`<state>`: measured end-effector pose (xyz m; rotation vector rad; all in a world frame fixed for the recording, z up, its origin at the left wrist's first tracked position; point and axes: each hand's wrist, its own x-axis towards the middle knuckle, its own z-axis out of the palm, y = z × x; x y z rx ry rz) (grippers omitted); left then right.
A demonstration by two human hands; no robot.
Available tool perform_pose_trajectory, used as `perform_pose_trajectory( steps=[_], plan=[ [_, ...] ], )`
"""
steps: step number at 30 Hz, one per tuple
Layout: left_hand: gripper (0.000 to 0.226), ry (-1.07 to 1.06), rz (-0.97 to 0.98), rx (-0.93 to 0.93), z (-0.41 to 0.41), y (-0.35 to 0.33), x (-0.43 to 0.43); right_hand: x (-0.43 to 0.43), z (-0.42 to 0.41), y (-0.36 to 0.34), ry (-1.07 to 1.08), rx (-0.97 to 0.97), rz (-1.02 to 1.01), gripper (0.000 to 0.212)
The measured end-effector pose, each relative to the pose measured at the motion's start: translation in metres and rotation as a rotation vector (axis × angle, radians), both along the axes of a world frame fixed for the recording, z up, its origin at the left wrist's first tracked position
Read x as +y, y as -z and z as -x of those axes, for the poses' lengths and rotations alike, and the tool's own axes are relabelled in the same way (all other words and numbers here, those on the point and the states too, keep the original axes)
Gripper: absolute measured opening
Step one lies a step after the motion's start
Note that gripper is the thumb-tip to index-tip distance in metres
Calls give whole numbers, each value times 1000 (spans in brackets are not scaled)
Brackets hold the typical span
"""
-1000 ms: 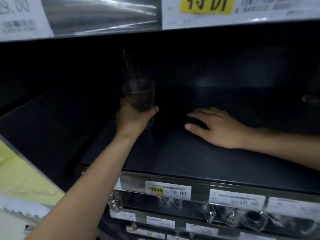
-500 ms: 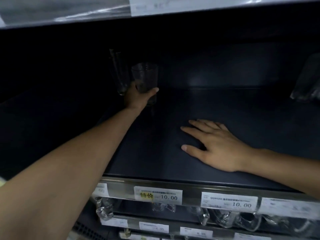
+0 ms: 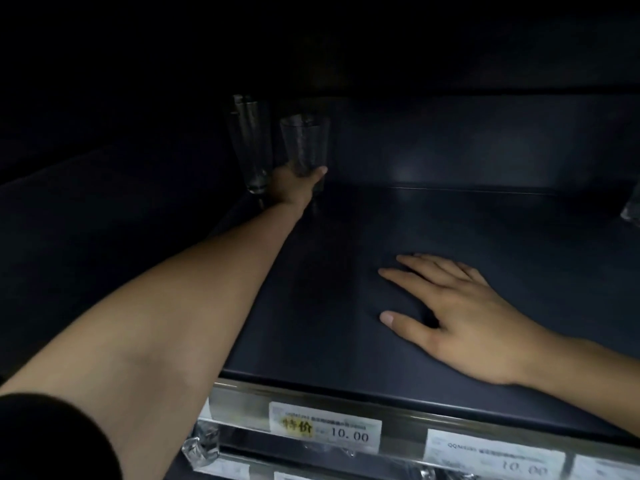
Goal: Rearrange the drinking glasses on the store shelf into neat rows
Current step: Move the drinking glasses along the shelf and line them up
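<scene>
We see the left hand [image 3: 294,183] stretched far into the dark back-left corner of the shelf [image 3: 450,230], its arm bare below a black sleeve [image 3: 45,441] at the lower left. Its fingers [image 3: 320,170] are curled round the lower part of a clear drinking glass [image 3: 304,143], which is upright with the thumb across its front. We cannot tell whether the base rests on the shelf or hangs just above it. Just to the left of this drinking glass, close enough that they may be touching, stands a tall glass [image 3: 251,143], slimmer and higher. In the gloom we cannot tell whether it is 1 piece or 2. The right hand [image 3: 467,313] lies palm down on the shelf nearer the front, well apart from the left hand, fingers straight and slightly spread, holding nothing. At the far right edge a bit of clear glassware [image 3: 632,209] shows, cut off by the frame. Along the front runs a shiny metal rail [image 3: 242,400] carrying a price label [image 3: 325,427] with a yellow patch and the figure 10.00, and to its right a second label [image 3: 491,457], blurred. Below the rail, more clear glass pieces [image 3: 202,448] sit on a lower shelf.
</scene>
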<state>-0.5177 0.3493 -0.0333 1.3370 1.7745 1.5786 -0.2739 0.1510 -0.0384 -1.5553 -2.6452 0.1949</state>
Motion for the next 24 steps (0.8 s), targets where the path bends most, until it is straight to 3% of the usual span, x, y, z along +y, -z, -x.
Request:
perform_pose_trajectory(
  steps=[9,19,24],
  plan=[
    [52,-12,4,11,3,3,9,0,0,1,-5,11,-17,92],
    [57,-30,76,58,5,0,7,-2,2,-4,-9,33,7,80],
    [46,17,93,34,5,-3,-26,-2,0,-3,-4,65,5,84]
  ],
)
